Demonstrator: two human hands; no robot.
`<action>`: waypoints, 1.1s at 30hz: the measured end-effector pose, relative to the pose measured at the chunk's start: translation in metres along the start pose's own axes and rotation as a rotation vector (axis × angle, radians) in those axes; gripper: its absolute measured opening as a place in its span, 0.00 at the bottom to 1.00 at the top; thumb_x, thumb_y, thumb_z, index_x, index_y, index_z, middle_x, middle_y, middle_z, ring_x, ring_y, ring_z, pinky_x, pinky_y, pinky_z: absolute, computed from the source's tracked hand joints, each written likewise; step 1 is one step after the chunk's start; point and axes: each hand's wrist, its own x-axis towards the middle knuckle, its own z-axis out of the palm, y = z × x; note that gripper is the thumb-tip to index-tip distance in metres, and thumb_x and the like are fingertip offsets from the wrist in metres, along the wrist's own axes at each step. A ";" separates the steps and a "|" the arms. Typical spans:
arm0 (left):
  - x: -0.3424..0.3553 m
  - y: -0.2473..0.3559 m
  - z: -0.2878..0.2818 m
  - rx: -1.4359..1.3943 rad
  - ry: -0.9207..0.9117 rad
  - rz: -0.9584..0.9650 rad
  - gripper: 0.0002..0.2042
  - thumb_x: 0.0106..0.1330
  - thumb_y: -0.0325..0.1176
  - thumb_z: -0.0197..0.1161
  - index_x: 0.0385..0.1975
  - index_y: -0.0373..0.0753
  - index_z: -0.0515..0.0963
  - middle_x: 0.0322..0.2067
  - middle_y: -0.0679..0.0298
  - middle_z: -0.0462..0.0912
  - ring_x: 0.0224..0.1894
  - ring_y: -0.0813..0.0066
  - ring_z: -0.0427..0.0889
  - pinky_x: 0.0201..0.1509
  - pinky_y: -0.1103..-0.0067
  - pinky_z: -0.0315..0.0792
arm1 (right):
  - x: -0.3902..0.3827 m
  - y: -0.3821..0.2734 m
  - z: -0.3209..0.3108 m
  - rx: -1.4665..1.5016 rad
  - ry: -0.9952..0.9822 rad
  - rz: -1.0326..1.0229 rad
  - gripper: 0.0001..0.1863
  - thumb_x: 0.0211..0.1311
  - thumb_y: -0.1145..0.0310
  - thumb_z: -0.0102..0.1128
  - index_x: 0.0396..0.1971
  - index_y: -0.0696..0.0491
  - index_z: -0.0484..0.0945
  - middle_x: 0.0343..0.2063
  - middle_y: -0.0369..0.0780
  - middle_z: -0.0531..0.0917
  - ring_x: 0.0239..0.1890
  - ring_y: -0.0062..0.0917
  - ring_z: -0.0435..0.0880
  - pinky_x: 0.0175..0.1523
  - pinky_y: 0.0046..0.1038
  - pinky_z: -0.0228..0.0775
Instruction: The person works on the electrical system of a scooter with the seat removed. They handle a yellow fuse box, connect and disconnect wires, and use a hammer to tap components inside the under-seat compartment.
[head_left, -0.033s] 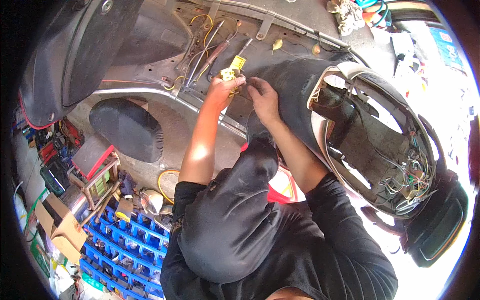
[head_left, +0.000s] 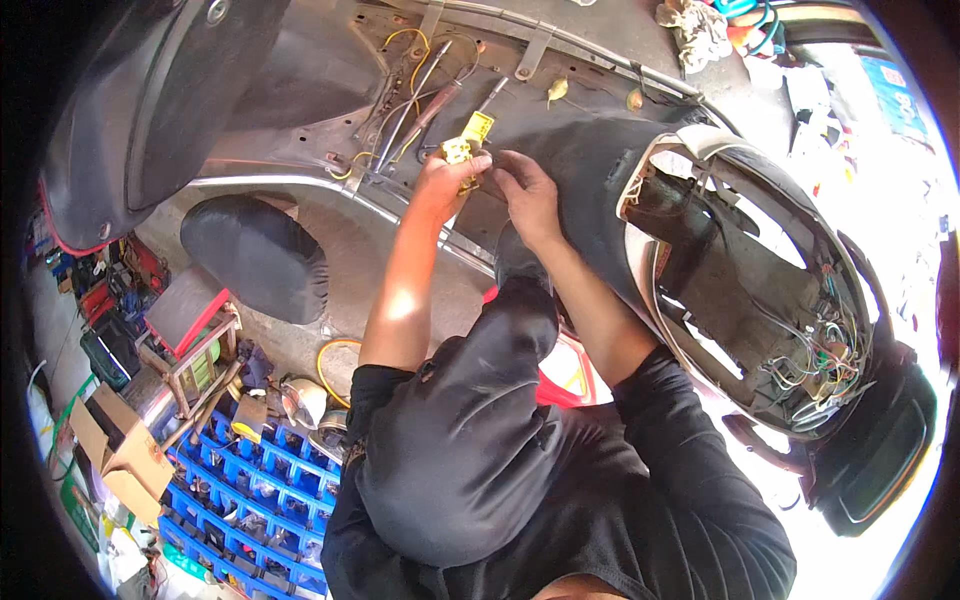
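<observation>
Left hand (head_left: pixel 448 180), left of the hollow dark shell (head_left: pixel 710 290), has its fingers closed around a yellow part (head_left: pixel 456 151); I see the right hand (head_left: pixel 527 197), nearer the shell, half curled, and cannot tell whether it grips anything.

The small held thing (head_left: pixel 456 152) is bright yellow. The seat (head_left: pixel 255 262) is black, and so are the sleeves (head_left: pixel 690 455) and the trousers (head_left: pixel 455 450). The bins (head_left: pixel 245 508) are blue. The cardboard box (head_left: pixel 143 470) is brown. The wires (head_left: pixel 826 372) show green and white.
</observation>
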 end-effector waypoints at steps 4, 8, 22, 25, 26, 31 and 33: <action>-0.012 0.006 -0.005 -0.173 -0.079 -0.016 0.13 0.60 0.22 0.68 0.44 0.36 0.78 0.36 0.63 0.83 0.35 0.72 0.83 0.38 0.76 0.77 | 0.002 -0.022 0.005 0.099 -0.131 0.042 0.09 0.63 0.76 0.63 0.42 0.60 0.82 0.36 0.39 0.84 0.35 0.21 0.85 0.43 0.23 0.79; -0.017 0.005 -0.008 -0.204 -0.085 -0.078 0.13 0.61 0.22 0.67 0.45 0.35 0.77 0.37 0.61 0.83 0.36 0.71 0.84 0.39 0.75 0.79 | -0.002 -0.037 -0.002 -0.190 -0.155 -0.204 0.07 0.60 0.77 0.64 0.38 0.58 0.84 0.32 0.40 0.83 0.34 0.23 0.85 0.41 0.23 0.79; -0.040 -0.009 0.012 -0.086 -0.185 -0.015 0.24 0.56 0.17 0.57 0.56 0.32 0.69 0.45 0.62 0.78 0.46 0.71 0.80 0.49 0.77 0.75 | -0.002 -0.045 0.003 -0.234 -0.070 -0.160 0.07 0.58 0.74 0.66 0.36 0.58 0.84 0.32 0.40 0.83 0.33 0.23 0.84 0.41 0.25 0.76; -0.036 -0.012 0.012 -0.064 -0.233 -0.014 0.24 0.57 0.16 0.55 0.56 0.33 0.69 0.45 0.63 0.78 0.46 0.72 0.80 0.49 0.77 0.75 | -0.003 -0.050 0.003 -0.301 -0.080 -0.191 0.07 0.58 0.74 0.66 0.36 0.58 0.85 0.32 0.39 0.83 0.34 0.22 0.84 0.42 0.25 0.76; -0.036 -0.014 0.011 -0.064 -0.236 -0.013 0.24 0.56 0.16 0.55 0.56 0.33 0.69 0.45 0.63 0.78 0.46 0.72 0.80 0.49 0.77 0.75 | -0.004 -0.050 0.003 -0.316 -0.087 -0.200 0.07 0.57 0.75 0.66 0.36 0.58 0.85 0.32 0.39 0.83 0.34 0.22 0.84 0.42 0.24 0.76; -0.039 -0.015 0.012 -0.059 -0.282 -0.014 0.24 0.55 0.17 0.55 0.56 0.31 0.69 0.45 0.61 0.78 0.47 0.71 0.80 0.50 0.77 0.75 | -0.005 -0.046 0.004 -0.189 -0.089 -0.088 0.08 0.58 0.75 0.65 0.37 0.57 0.86 0.33 0.39 0.83 0.35 0.22 0.84 0.42 0.23 0.75; -0.042 -0.012 0.016 -0.085 -0.268 -0.008 0.25 0.55 0.16 0.55 0.56 0.31 0.69 0.45 0.61 0.78 0.47 0.71 0.80 0.50 0.77 0.75 | -0.005 -0.041 0.004 -0.148 -0.085 -0.052 0.08 0.58 0.75 0.65 0.38 0.57 0.86 0.34 0.39 0.84 0.36 0.23 0.84 0.43 0.23 0.75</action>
